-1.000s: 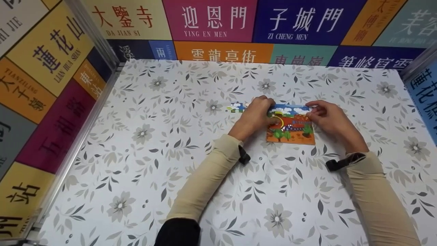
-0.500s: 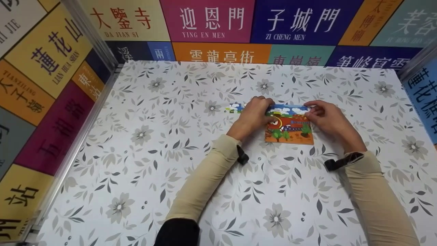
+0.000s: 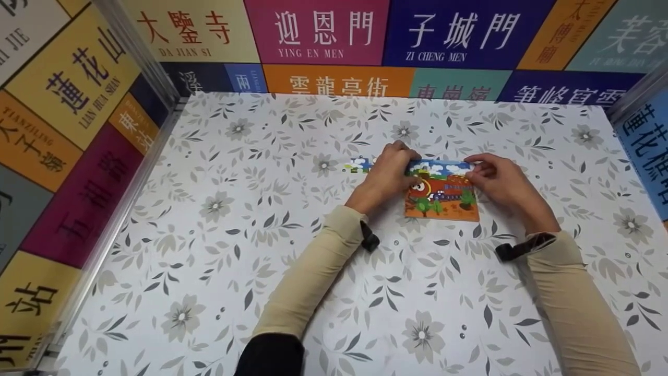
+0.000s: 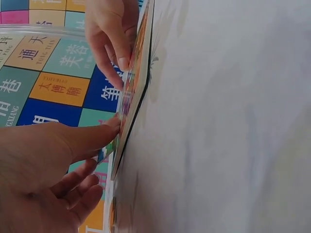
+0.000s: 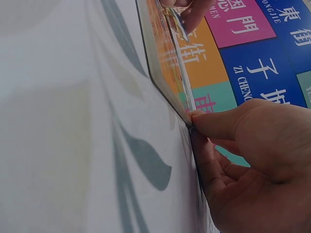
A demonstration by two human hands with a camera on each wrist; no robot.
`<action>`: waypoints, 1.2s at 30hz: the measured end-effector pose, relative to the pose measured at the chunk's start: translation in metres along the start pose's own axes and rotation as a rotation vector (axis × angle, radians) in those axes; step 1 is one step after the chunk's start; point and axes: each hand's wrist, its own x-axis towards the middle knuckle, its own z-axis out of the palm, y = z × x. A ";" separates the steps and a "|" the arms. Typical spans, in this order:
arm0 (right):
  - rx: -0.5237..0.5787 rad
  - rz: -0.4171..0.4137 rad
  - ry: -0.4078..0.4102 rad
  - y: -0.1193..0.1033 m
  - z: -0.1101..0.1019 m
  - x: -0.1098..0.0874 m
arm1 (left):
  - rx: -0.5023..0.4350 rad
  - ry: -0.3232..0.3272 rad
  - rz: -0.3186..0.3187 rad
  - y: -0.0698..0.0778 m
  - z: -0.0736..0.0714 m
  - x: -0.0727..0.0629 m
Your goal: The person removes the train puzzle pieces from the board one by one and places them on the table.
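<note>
A small jigsaw puzzle (image 3: 443, 196) with a red train, blue sky and green bushes lies on the table. My left hand (image 3: 389, 169) is at its upper left corner and hides part of it. In the left wrist view, the thumb presses close to the puzzle's face, and a blue-and-green puzzle piece (image 4: 106, 150) shows beneath it, between thumb and fingers. My right hand (image 3: 498, 177) pinches the puzzle's upper right edge. The right wrist view shows its thumb on the rim (image 5: 187, 116) and a finger underneath.
Puzzle pieces (image 3: 360, 164) printed with clouds lie left of my left hand, partly covered by it. A white floral cloth (image 3: 292, 235) covers the table. Colourful panels (image 3: 323, 31) with lettering stand along the back and sides.
My left thumb has drawn back slightly to the left, so the train's eye now shows. The right hand keeps its hold, and the puzzle stays in place.
</note>
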 end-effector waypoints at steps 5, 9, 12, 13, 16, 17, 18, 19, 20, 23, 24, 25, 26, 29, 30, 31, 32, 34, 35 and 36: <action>0.004 -0.004 -0.003 0.000 0.000 0.000 | 0.029 -0.025 0.058 -0.003 -0.003 0.001; 0.002 -0.011 0.004 0.001 0.000 0.000 | 0.059 -0.020 0.114 -0.006 -0.007 0.002; -0.012 -0.022 0.011 0.001 0.000 0.000 | 0.069 -0.010 0.139 -0.008 -0.009 0.001; -0.017 -0.026 0.012 0.001 0.000 0.000 | 0.073 -0.007 0.146 -0.008 -0.009 0.000; -0.028 -0.035 0.013 0.002 0.000 0.001 | 0.097 0.001 0.163 -0.009 -0.009 0.000; -0.028 -0.036 0.012 0.002 0.000 0.001 | 0.107 0.003 0.166 -0.009 -0.009 -0.001; -0.029 -0.037 0.011 0.002 0.000 0.001 | 0.117 0.005 0.167 -0.009 -0.008 -0.001; -0.030 -0.035 0.011 0.002 0.000 0.001 | 0.123 0.002 0.164 -0.009 -0.008 -0.001; -0.029 -0.034 0.010 0.002 0.000 0.001 | 0.130 0.000 0.159 -0.009 -0.008 -0.001; -0.024 -0.033 0.009 0.002 -0.001 0.001 | 0.136 -0.003 0.149 -0.010 -0.009 -0.001; -0.024 -0.034 0.008 0.003 -0.001 0.001 | 0.134 0.000 0.149 -0.010 -0.009 -0.001; -0.022 -0.036 0.007 0.003 -0.001 0.001 | 0.129 0.004 0.150 -0.010 -0.010 -0.001; -0.023 -0.037 0.006 0.003 -0.001 0.000 | 0.122 0.008 0.151 -0.011 -0.010 -0.001; -0.023 -0.038 0.005 0.003 -0.001 0.000 | 0.089 0.023 0.146 -0.012 -0.012 -0.002; -0.022 -0.037 0.006 0.003 -0.001 0.000 | 0.075 0.028 0.139 -0.012 -0.013 -0.003; -0.022 -0.035 0.006 0.002 -0.001 0.000 | 0.059 0.033 0.131 -0.013 -0.014 -0.003; -0.022 -0.035 0.007 0.003 -0.001 0.000 | 0.043 0.037 0.123 -0.014 -0.015 -0.004; -0.019 -0.034 0.007 0.003 -0.001 0.000 | 0.015 0.053 0.113 -0.017 -0.017 -0.005; -0.015 -0.034 0.006 0.003 -0.001 0.000 | 0.000 0.063 0.111 -0.018 -0.018 -0.006; -0.013 -0.034 0.006 0.003 -0.001 0.000 | -0.012 0.072 0.113 -0.020 -0.020 -0.007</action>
